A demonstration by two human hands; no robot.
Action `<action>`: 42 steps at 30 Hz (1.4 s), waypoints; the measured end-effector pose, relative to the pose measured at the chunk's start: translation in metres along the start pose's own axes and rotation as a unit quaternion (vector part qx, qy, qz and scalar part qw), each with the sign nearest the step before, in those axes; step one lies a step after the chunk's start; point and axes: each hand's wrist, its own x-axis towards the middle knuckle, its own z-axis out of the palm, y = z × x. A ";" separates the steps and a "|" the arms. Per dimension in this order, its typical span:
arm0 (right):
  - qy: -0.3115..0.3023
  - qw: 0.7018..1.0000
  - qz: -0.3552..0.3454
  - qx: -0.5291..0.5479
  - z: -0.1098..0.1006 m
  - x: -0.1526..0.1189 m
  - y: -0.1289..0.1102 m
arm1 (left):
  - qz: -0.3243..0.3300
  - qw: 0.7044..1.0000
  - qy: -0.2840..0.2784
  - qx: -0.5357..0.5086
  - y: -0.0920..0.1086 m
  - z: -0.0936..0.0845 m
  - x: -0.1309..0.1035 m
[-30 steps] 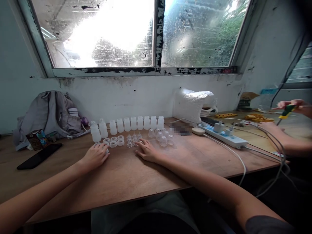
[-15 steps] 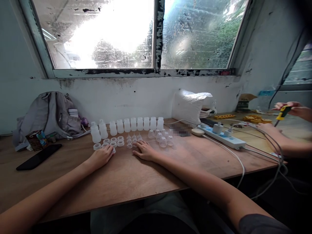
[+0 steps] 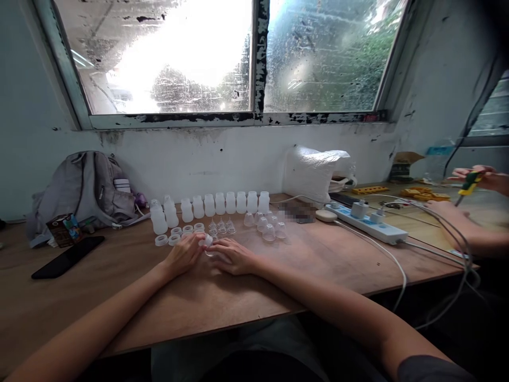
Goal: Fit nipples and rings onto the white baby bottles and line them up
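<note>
My left hand (image 3: 186, 252) is closed on a translucent white bottle ring (image 3: 206, 241), tilted above the tabletop. Close against it, my right hand (image 3: 234, 257) pinches a clear bottle teat (image 3: 209, 253) below the ring; whether the two parts touch I cannot tell. More white rings (image 3: 161, 241) lie in rows behind my left hand, partly covered by it. Several clear teats (image 3: 221, 228) stand just beyond my fingers. A line of frosted baby bottles (image 3: 209, 205) stands along the back, and two bottles (image 3: 159, 218) at its left end carry tops. Clear dome caps (image 3: 269, 232) sit to the right.
At left are a grey backpack (image 3: 85, 185), a small carton (image 3: 63, 229) and a black phone (image 3: 67, 258). Rightward lie a power strip (image 3: 366, 223) with cables and a white bag (image 3: 306, 172). A co-worker's hand (image 3: 473, 178) holds a yellow-green screwdriver (image 3: 470, 184) at far right.
My left hand has lifted a ring from the rows and moved right. My right hand has taken a teat and drawn back toward me, so both hands now meet.
</note>
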 end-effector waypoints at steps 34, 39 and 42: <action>0.057 0.997 0.037 0.026 0.003 0.000 -0.003 | 0.000 0.986 -0.141 -0.092 0.007 -0.006 -0.004; 0.057 0.997 0.040 0.027 0.003 0.000 -0.004 | -0.053 0.981 -0.113 -0.149 0.009 -0.004 -0.002; 0.050 0.997 0.043 0.026 0.003 0.001 -0.004 | -0.098 0.972 -0.068 -0.204 0.005 0.002 -0.001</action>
